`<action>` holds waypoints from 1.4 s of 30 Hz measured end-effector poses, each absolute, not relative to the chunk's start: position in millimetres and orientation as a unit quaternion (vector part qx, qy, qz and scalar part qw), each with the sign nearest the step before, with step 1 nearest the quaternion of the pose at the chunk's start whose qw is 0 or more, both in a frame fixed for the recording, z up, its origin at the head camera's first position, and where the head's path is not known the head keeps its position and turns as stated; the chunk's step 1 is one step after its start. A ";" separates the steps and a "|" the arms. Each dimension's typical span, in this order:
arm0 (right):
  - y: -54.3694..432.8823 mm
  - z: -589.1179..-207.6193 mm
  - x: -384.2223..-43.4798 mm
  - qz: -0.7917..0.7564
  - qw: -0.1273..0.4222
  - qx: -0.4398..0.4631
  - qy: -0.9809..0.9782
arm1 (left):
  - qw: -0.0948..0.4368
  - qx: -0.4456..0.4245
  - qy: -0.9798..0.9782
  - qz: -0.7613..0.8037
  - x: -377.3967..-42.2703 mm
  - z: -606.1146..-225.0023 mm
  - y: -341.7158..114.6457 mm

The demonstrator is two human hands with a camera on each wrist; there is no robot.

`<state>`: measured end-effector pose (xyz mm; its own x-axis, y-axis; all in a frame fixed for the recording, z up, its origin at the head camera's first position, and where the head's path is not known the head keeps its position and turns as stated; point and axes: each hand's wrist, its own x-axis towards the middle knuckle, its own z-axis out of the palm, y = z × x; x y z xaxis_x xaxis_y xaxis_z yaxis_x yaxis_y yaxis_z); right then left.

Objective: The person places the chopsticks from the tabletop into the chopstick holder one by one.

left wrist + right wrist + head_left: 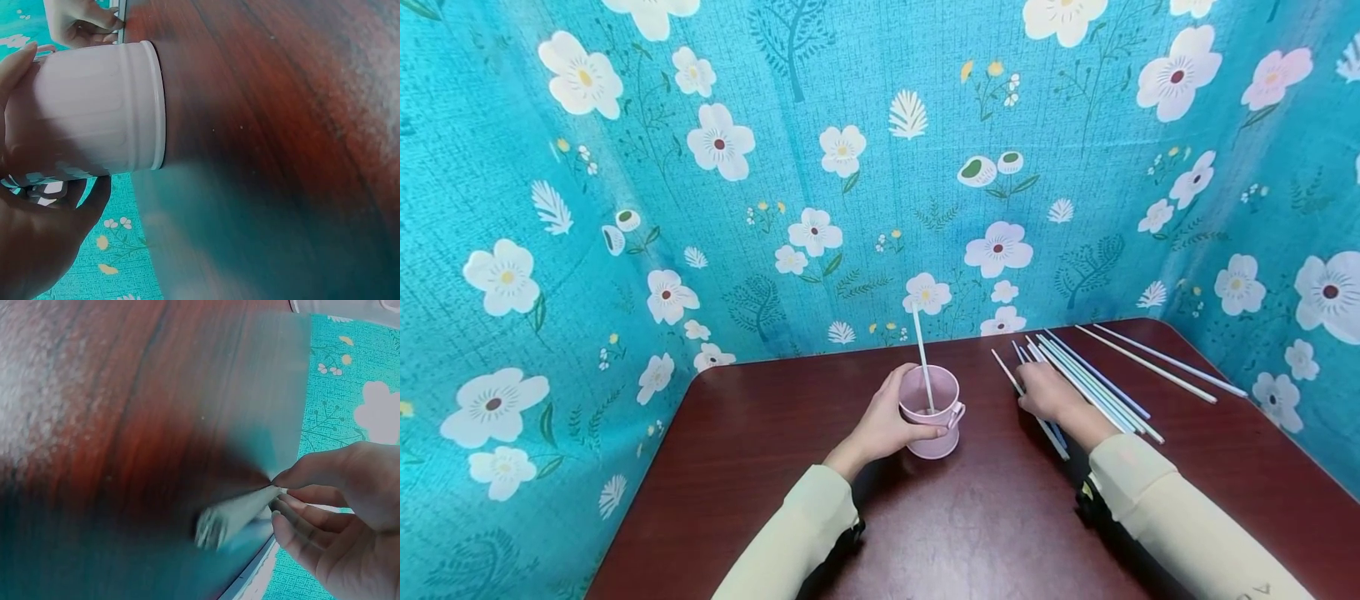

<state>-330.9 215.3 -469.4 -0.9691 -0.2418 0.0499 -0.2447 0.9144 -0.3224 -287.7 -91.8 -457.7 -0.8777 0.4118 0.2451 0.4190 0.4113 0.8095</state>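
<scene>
A small pink bucket (935, 446) with a side handle stands upright on the table. My left hand (883, 427) grips it from the left, thumb across the front and fingers behind the rim. One thin pale stick (920, 342) leans inside the bucket, its upper end well above the rim. To the right, my right hand (1047, 392) is at the left side of a group of sticks (1105, 383). In the right wrist view its thumb and fingers pinch a whitish stick (240, 515) whose near end points toward the camera. The left wrist view shows the bucket's side (94, 106) up close.
Two more sticks (1172, 360) lie apart at the far right of the dark reddish table (760, 467). A blue flowered cloth (865, 208) hangs behind the table and along both sides.
</scene>
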 end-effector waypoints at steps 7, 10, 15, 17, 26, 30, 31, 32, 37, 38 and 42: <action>216.0 -467.3 -325.6 0.155 -0.007 0.128 -0.979 | 0.003 -0.250 -0.838 -0.485 -287.7 -458.7 -91.7; 216.6 -466.5 -323.3 0.149 -0.008 0.129 -0.980 | 0.004 -0.249 -0.839 -0.484 -286.8 -458.1 -91.7; 217.5 -465.2 -321.7 0.145 -0.018 0.127 -0.981 | 0.005 -0.250 -0.836 -0.488 -285.1 -456.6 -91.8; 217.2 -465.3 -321.6 0.146 -0.017 0.130 -0.981 | 0.005 -0.249 -0.836 -0.489 -285.0 -456.3 -92.0; 217.0 -468.6 -315.7 0.143 0.021 0.164 -0.976 | 0.003 -0.248 -0.839 -0.485 -286.0 -457.6 -93.0; 217.7 -470.2 -313.5 0.138 0.033 0.175 -0.974 | 0.005 -0.249 -0.837 -0.487 -285.8 -457.2 -93.0; 217.8 -470.2 -313.0 0.137 0.034 0.177 -0.974 | 0.005 -0.250 -0.837 -0.487 -285.8 -457.0 -92.9; 218.2 -470.3 -312.5 0.135 0.034 0.179 -0.974 | 0.006 -0.251 -0.837 -0.487 -285.8 -456.8 -92.7; 220.2 -469.0 -309.5 0.130 0.022 0.183 -0.974 | 0.006 -0.252 -0.835 -0.489 -286.0 -456.3 -92.1; 221.1 -468.6 -308.7 0.129 0.018 0.182 -0.975 | 0.005 -0.253 -0.834 -0.490 -286.2 -456.2 -92.0; 225.4 -468.9 -306.5 0.127 0.009 0.181 -0.975 | 0.004 -0.254 -0.833 -0.491 -287.2 -456.7 -92.3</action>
<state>-306.5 225.4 -468.9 -0.9345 -0.3502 0.0636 -0.3548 0.9026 -0.2438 -287.2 -92.3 -456.7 -0.8709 0.4192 0.2565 0.4276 0.3891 0.8159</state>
